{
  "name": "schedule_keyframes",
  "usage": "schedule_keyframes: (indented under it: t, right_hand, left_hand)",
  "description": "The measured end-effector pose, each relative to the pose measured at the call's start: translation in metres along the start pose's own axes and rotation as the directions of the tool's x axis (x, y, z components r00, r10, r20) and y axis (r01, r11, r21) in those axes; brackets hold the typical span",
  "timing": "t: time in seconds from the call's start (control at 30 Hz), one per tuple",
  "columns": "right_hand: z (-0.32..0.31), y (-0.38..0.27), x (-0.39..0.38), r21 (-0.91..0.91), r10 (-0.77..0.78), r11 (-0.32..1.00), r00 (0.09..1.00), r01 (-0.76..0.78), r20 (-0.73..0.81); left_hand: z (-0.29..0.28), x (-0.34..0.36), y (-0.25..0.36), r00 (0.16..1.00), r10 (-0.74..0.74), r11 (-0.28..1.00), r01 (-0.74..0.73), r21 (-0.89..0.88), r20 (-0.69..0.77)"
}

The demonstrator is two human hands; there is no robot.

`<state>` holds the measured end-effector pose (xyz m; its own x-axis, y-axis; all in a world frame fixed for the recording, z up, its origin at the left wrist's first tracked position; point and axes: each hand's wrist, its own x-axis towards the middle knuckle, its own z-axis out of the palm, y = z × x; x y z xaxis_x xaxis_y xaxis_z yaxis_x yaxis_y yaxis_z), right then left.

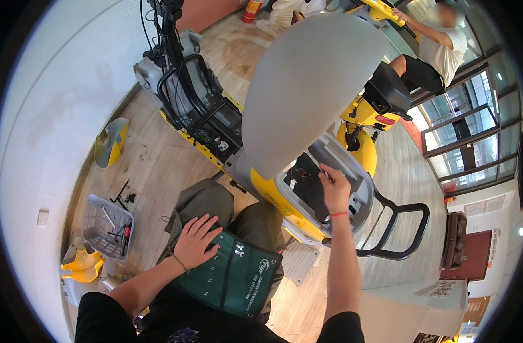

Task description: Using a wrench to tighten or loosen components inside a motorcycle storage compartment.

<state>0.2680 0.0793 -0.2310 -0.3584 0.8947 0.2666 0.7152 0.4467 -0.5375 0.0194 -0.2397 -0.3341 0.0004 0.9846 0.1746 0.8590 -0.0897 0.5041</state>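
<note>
My left hand [197,243] lies flat with fingers apart on a green cloth tool roll [230,280], spread over my lap and thigh. My right hand [334,188] reaches into the under-seat compartment [360,197] of a yellow and grey scooter [266,188]. Its fingers are pinched around a slim metal tool [320,170], mostly hidden, whose exact kind I cannot make out. Below the fingers, a dark cover or bag and some thin wires lie inside the compartment. The large grey seat [313,80] stands raised above it.
A black rear rack [407,234] juts out right of the compartment. Stripped black framework [207,108] with cables stands at upper left. A grey basket [108,226] of tools and yellow body panels [111,143] sit by the wall. Another person [438,48] is at a yellow scooter, upper right.
</note>
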Motion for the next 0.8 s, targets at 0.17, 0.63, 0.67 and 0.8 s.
schedule_keyframes:
  t: [0.17, 0.63, 0.67, 0.8]
  right_hand:
    - [-0.017, 0.047, 0.049, -0.101, 0.101, 0.992, 0.965, -0.079, 0.241]
    - [-0.045, -0.044, 0.001, -0.395, -0.327, 0.867, 0.945, 0.303, 0.006]
    - [-0.040, -0.043, -0.004, -0.393, -0.372, 0.858, 0.928, 0.330, -0.032]
    - [-0.022, -0.045, -0.009, -0.402, -0.478, 0.821, 0.873, 0.406, -0.095]
  left_hand:
    - [0.003, 0.001, 0.002, 1.000, 0.004, 1.000, -0.004, 0.027, 0.010]
    - [0.002, 0.002, -0.001, 1.000, 0.023, 1.000, -0.023, 0.019, -0.004]
    - [0.002, 0.003, 0.000, 1.000, 0.027, 0.999, -0.027, 0.018, -0.003]
    - [0.002, 0.002, 0.001, 1.000, 0.019, 1.000, -0.019, 0.007, -0.004]
